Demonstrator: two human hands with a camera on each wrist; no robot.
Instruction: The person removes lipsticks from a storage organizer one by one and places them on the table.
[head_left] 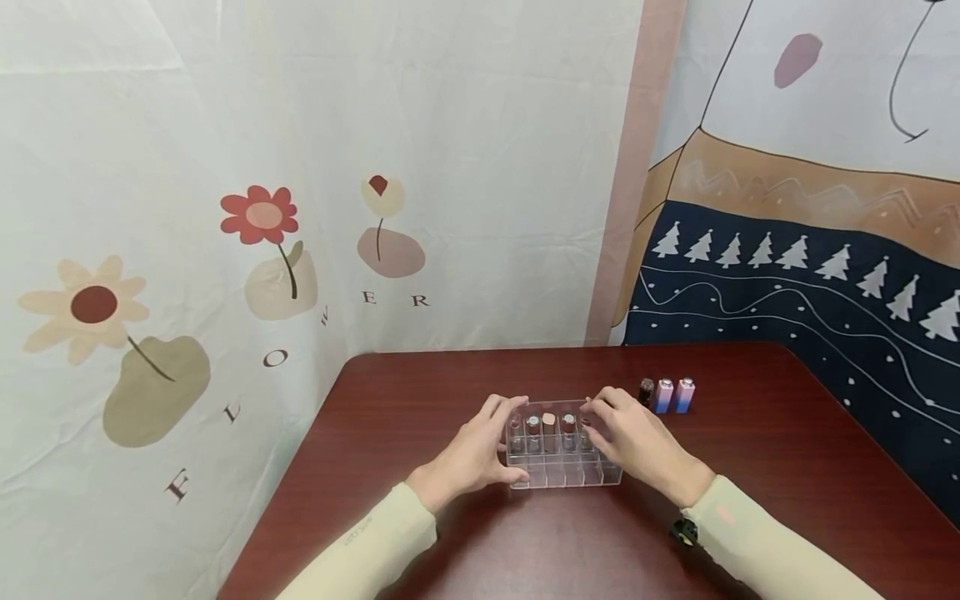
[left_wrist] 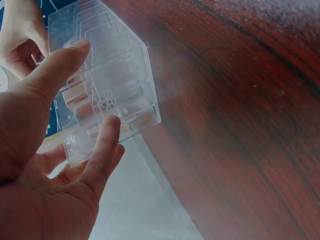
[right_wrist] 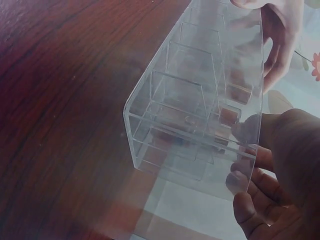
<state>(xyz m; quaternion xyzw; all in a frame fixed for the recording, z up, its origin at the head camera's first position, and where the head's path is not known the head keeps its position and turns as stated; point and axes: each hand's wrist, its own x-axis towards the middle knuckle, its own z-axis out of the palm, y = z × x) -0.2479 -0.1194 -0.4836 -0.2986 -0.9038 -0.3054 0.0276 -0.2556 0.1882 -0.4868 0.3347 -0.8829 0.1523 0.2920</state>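
A clear plastic lipstick organizer point(head_left: 557, 478) stands on the table, with several tubes in its back row, among them a tan-topped tube point(head_left: 550, 423) and a silver-topped lipstick point(head_left: 569, 424). My left hand point(head_left: 474, 452) grips its left end, the thumb point(left_wrist: 70, 59) on the front part and fingers at the side. At the right end of the back row, my right hand point(head_left: 636, 437) pinches a small tube between thumb and fingers; the hand largely hides this tube. In the right wrist view, the front compartments point(right_wrist: 175, 90) hold nothing visible.
To the right behind the organizer stand a dark tube point(head_left: 646, 391) and two pink-and-blue tubes, the left one point(head_left: 664, 397) beside the right one point(head_left: 684, 396). The red-brown table point(head_left: 420, 383) meets printed cloth hangings point(head_left: 480, 208) at the back.
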